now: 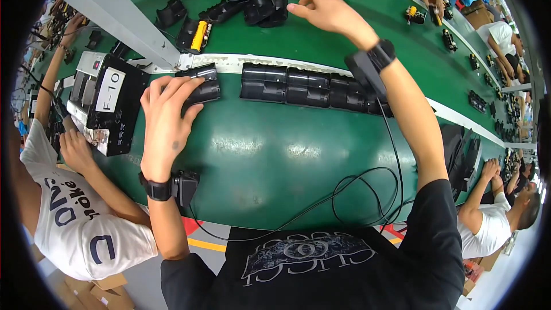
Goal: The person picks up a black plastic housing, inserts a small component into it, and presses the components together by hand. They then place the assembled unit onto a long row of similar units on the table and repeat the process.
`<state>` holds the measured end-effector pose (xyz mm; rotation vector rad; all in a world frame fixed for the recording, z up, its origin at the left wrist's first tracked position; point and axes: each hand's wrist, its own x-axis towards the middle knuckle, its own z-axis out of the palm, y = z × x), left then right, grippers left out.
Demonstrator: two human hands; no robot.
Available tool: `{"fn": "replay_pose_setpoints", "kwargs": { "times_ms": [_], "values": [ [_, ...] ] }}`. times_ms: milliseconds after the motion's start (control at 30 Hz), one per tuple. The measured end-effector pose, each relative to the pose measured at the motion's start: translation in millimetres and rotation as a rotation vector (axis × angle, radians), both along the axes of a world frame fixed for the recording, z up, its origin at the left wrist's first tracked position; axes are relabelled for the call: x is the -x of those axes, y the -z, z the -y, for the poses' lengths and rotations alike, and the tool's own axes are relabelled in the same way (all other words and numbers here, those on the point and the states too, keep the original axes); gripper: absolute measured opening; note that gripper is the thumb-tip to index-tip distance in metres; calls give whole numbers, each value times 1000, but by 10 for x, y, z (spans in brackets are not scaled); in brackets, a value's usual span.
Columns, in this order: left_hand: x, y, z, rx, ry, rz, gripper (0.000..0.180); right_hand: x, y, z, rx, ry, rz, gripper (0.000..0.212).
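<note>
My left hand (166,112) is closed around a pair of black curved plastic shells (208,87) on the green bench, the thumb at the near edge and the fingers across the far side. To its right, a row of similar black shells (307,87) lies along the white rail. My right hand (330,12) reaches over the rail, fingers loosely bent and thumb stretched out at the edge of a loose heap of black shells (267,8). Whether the thumb touches the heap is hard to tell. Both wrists wear black straps with small boxes.
A black-and-silver machine (109,100) stands left of my left hand, beside a grey post (123,14). A shell with a yellow cylinder (199,35) lies beyond the white rail (229,60). A black cable (338,192) loops across the bench. Co-workers sit on both sides.
</note>
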<state>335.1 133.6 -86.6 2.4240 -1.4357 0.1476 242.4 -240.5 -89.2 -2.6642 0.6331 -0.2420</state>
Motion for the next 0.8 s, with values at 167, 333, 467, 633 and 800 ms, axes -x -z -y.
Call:
{"fn": "replay_pose_setpoints", "kwargs": {
  "times_ms": [167, 333, 467, 633, 800],
  "values": [
    [-71, 40, 63, -71, 47, -95, 49, -204, 205, 101, -443, 2, -177, 48],
    [-50, 51, 148, -83, 104, -157, 50, -282, 269, 188, -457, -3, -232, 39],
    [-50, 35, 188, -83, 155, -167, 57, -173, 238, 315, -192, 50, -254, 34],
    [-14, -67, 244, -17, 209, -151, 81, 476, 128, 926, 272, -29, -84, 27],
    [-147, 99, 360, -52, 310, -95, 98, 1921, -174, 1013, 322, -135, 58, 20]
  ]
}}
